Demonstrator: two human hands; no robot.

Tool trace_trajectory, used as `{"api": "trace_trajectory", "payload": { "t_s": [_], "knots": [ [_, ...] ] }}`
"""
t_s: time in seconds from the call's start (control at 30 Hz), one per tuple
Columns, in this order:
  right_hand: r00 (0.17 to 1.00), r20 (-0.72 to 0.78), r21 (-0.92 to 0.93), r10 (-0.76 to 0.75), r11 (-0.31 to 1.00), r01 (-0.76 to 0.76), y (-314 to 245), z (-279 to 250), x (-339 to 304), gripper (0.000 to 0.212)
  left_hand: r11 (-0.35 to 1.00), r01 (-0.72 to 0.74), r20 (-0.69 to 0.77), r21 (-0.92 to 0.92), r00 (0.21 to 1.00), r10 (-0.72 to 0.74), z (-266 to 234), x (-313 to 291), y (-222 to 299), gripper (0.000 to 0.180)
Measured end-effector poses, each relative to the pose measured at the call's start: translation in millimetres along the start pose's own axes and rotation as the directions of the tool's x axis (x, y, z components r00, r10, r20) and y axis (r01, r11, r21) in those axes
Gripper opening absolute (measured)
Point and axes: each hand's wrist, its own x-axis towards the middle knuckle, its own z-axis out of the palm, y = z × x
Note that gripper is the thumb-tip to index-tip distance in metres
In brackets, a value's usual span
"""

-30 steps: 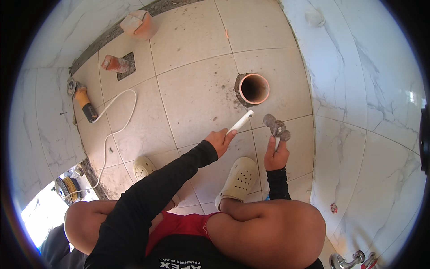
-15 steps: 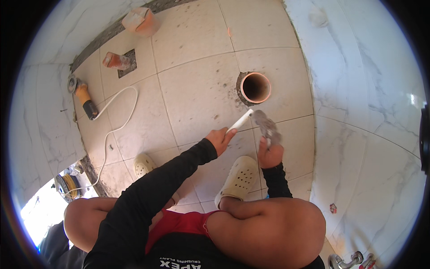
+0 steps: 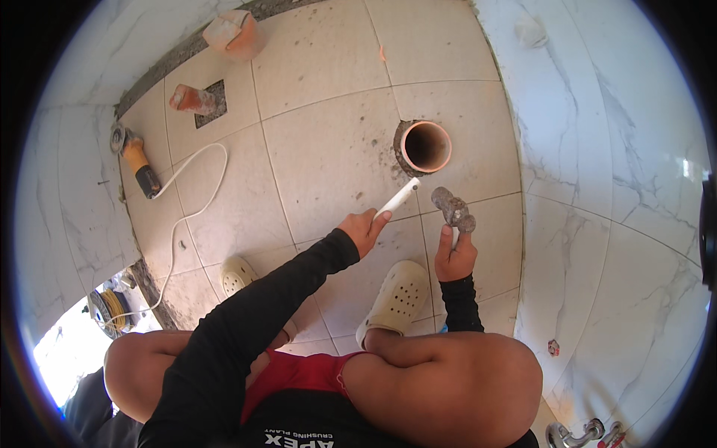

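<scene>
My left hand (image 3: 361, 230) is closed around a slim white rod (image 3: 397, 196), which has a dark spot near its far end. The rod slants up and right toward an orange pipe (image 3: 426, 147) set in a rough hole cut through the floor tile. In my right hand (image 3: 455, 257) is a hammer (image 3: 453, 209) with a grey, crusted head, gripped just below that head; its handle is mostly hidden. A gap separates the hammer head from the rod's tip. Both hands are above the tiles, on the near side of the pipe opening.
At left lies a yellow angle grinder (image 3: 137, 160) with a white cord (image 3: 177, 231) running to a cable reel (image 3: 110, 310). An orange pipe piece (image 3: 192, 99) is beside a square floor cutout (image 3: 213, 104). A larger orange piece (image 3: 235, 36) sits behind. Marbled wall tiles (image 3: 590, 164) rise at right.
The hammer head has moved right and slightly down, away from the rod's tip, and shows more sharply. The rod and my left hand have shifted slightly left.
</scene>
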Motion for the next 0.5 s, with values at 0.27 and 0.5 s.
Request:
{"api": "trace_trajectory", "payload": {
  "t_s": [0.27,0.5],
  "knots": [
    [1.0,0.022,-0.033,-0.004,0.999,0.005,-4,-2,1,0.031,0.999,0.003,0.034,-0.034,0.999,-0.001,-4,-1,2,0.061],
    [0.997,-0.014,0.009,-0.082,0.997,0.082,-14,-2,8,0.028,0.999,0.008,0.071,-0.032,0.997,-0.006,-6,-1,-2,0.061]
  ]
}}
